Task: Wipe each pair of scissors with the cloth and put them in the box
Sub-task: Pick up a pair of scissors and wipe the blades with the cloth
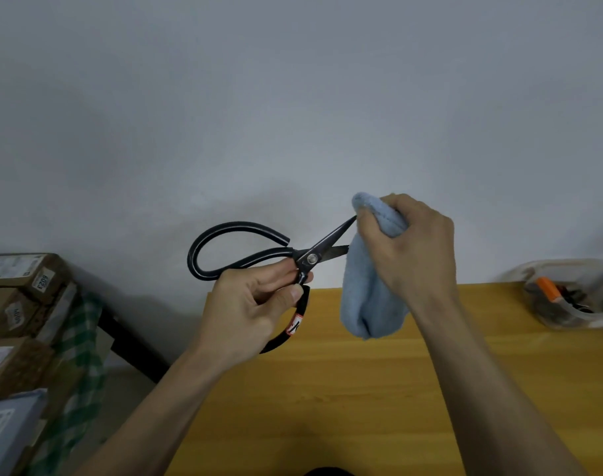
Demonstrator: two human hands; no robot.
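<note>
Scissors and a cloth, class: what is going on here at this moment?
A person is wiping a pair of black scissors. The left hand holds them up by the handles near the pivot, blades open. The right hand has a blue cloth bunched around the tip of the upper blade. All this is held above a wooden table. A clear box at the table's right already holds some items.
</note>
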